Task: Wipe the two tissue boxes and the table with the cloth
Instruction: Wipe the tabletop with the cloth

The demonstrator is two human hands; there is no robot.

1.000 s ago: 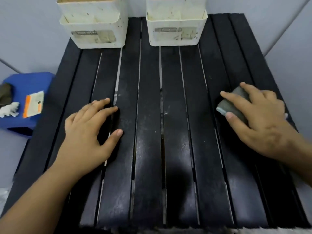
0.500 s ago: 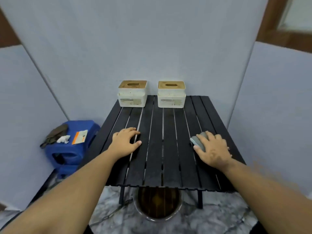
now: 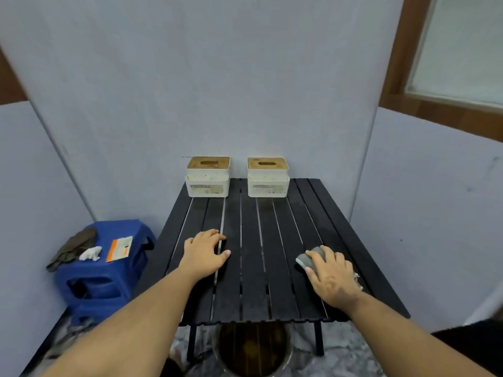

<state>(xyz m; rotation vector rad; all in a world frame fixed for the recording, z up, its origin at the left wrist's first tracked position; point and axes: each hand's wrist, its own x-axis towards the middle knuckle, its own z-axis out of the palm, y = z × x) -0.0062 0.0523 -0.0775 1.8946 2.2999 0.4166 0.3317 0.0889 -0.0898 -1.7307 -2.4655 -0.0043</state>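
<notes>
Grey partition panels [image 3: 190, 91] enclose a black slatted table [image 3: 253, 281], seen from above by a person leaning over its near edge. Beneath that edge, a round metal bin [image 3: 253, 352] stands on the marbled floor, cut off by the bottom of the frame, its contents too dark to make out. On the table's near right, the right hand [image 3: 333, 278] lies with fingers spread on a grey cloth [image 3: 306, 258], pressing it flat to the slats; most of the cloth is hidden under the palm, with a pale scrap showing at the hand's outer side. On the near left of the table, the left hand [image 3: 204, 254] rests flat and relaxed, holding nothing. At the table's far edge, against the back panel, sit two white tissue boxes with brown slotted lids, the left box [image 3: 208, 176] and the right box [image 3: 268, 177] apart from each other; what is inside cannot be seen. Left of the table, a blue plastic stool [image 3: 103, 276] carries a dark rag [image 3: 72, 247], a white crumpled scrap [image 3: 91, 253] and an orange-and-white packet [image 3: 119, 248]. A wood-framed window [image 3: 460, 50] shows beyond the table at upper right.
</notes>
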